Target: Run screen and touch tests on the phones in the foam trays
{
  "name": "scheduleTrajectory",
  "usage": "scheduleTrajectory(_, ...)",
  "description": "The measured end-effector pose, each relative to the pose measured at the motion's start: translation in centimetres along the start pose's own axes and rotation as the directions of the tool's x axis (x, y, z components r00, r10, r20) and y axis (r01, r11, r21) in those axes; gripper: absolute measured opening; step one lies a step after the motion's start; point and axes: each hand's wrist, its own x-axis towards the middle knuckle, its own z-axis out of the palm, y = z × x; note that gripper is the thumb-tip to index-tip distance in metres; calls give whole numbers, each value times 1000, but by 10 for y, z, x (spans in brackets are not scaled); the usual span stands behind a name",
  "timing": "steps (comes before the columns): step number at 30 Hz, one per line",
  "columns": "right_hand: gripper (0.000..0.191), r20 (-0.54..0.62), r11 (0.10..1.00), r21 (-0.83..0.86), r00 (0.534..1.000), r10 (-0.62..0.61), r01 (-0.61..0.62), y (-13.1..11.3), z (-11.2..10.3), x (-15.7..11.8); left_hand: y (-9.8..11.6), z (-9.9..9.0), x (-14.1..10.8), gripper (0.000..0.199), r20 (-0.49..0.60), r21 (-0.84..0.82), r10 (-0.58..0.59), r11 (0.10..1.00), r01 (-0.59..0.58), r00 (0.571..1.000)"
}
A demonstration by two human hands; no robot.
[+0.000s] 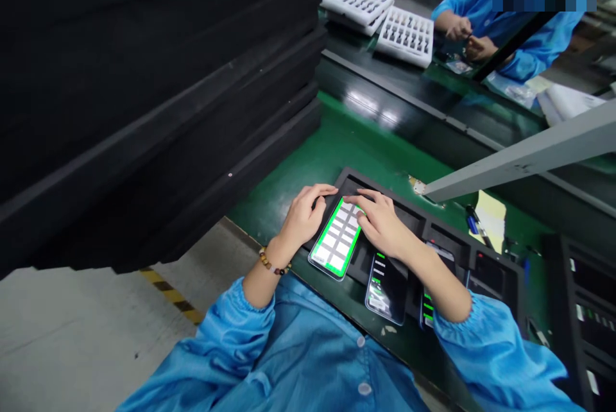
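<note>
A smartphone [334, 242] with a lit screen of white blocks edged in green lies tilted on a black foam tray [445, 216]. My left hand [304, 214] rests at its left side, fingers stretched toward the tray's upper corner, holding nothing. Over the phone's upper right part is my right hand [382, 223], its fingers extended and apart, a fingertip on or just above the screen. To the right lies a second phone [387, 287], mostly dark with a few green marks. A third phone [427, 309] is partly hidden beneath my right forearm.
Tall stacked black foam trays [158, 117] stand at the left. A grey metal post [520, 155] slants across the right, near pens [476, 226] and a yellow paper [493, 210]. Another black tray [587, 309] holds phones. Beyond, a co-worker's hands [469, 40] are beside white parts trays [407, 36].
</note>
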Motion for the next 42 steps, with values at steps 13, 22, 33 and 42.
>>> scheduleTrajectory(13,50,61,996,-84,998,-17,22,-28,-3,-42,-5,5,-2,36,-45,-24,55,998,-56,997)
scheduleTrajectory(22,48,65,986,-80,988,-143,148,-92,25,-91,-4,4,-2,37,-34,-8,48,999,-48,998)
scheduleTrajectory(33,51,-30,990,-96,994,-107,104,-88,31,-74,-4,4,-2,38,-28,-10,40,999,-41,999)
scheduleTrajectory(42,52,-60,997,-62,996,-58,55,-85,32,-89,-1,2,-1,37,-15,-6,13,1000,-13,1000)
